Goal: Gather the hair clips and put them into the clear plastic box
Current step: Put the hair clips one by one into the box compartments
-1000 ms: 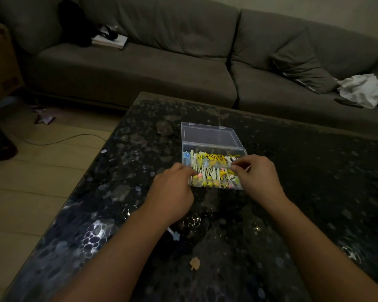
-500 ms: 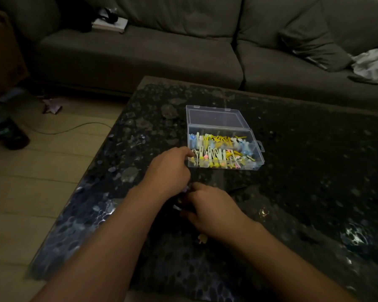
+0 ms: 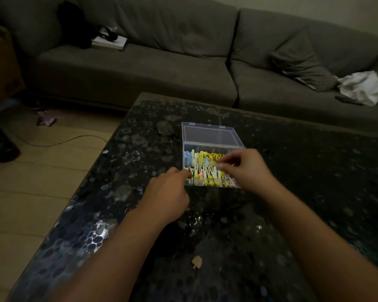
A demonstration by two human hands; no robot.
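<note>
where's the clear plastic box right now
In the head view the clear plastic box sits open near the middle of the dark table, its lid toward the sofa, between the left hand and right hand.

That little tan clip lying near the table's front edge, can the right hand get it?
Probably yes. The tan clip lies alone on the table, nothing covering it, and the right hand over the clear plastic box only needs pulling back.

Two bare forearms reach in from the bottom edge, each ending in a bare hand. The left hand (image 3: 169, 192) and the right hand (image 3: 248, 168) wear no gloves, and no rings, watch or bracelets show on either. No sleeve shows on either arm up to the picture's edge. The right hand's fingertips (image 3: 222, 163) are blurred.
</note>
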